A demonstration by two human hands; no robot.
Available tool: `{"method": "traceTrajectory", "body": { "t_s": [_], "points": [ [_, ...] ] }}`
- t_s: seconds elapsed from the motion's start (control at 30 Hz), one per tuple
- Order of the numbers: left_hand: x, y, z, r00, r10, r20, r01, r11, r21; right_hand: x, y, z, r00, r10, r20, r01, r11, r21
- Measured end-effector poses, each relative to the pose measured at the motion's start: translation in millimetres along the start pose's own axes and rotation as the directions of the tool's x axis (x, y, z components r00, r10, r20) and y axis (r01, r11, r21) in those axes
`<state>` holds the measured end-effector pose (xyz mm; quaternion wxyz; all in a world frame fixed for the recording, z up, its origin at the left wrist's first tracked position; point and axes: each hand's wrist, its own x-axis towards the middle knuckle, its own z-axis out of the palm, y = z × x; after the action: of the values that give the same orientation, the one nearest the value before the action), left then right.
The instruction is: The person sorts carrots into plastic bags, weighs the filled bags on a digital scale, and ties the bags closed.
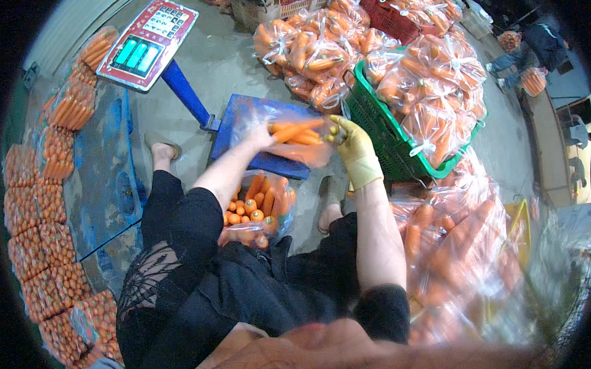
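Observation:
On the blue platform of a digital scale (235, 107) lies a clear plastic bag of carrots (298, 133), blurred by motion. My bare left hand (258, 135) is at the bag's left end; the blur hides how its fingers hold the plastic. At the right end is my right hand (345, 134) in a yellowish glove, its fingers bent; whether it grips the film cannot be told. The scale's red display head (148, 43) stands on a blue post at the upper left. Between my legs sits an open clear bag of carrots (257, 210).
Tied bags of carrots fill a green plastic crate (379, 128) at my right, with piles of bags (315, 52) beyond and a heap (449, 247) nearer. Bagged carrots (37, 208) line the left side beside a worn blue pallet (102, 176). A person (539, 46) carries bags at the upper right.

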<state>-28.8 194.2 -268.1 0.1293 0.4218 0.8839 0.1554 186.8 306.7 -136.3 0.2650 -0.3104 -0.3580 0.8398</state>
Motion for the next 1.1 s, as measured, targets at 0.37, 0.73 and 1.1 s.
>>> {"method": "traceTrajectory", "body": {
  "t_s": [0.37, 0.73, 1.1],
  "points": [
    [-7.4, -65.3, -167.1, 0.977, 0.040, -0.209, 0.073, 0.860, 0.505, 34.9, 17.1, 63.9, 0.996, 0.045, 0.079, -0.057, 0.986, 0.154],
    [-178.8, -60.9, -29.5, 0.842, 0.305, 0.445, -0.277, 0.952, -0.128, 34.8, 60.1, 82.2, 0.947, 0.239, 0.213, -0.209, 0.966, -0.152],
    [-166.7, -72.5, 20.2, 0.613, 0.388, 0.688, -0.299, 0.920, -0.252, 4.4, 58.8, 68.4, 0.951, 0.247, 0.185, -0.198, 0.948, -0.250]
  ]
}}
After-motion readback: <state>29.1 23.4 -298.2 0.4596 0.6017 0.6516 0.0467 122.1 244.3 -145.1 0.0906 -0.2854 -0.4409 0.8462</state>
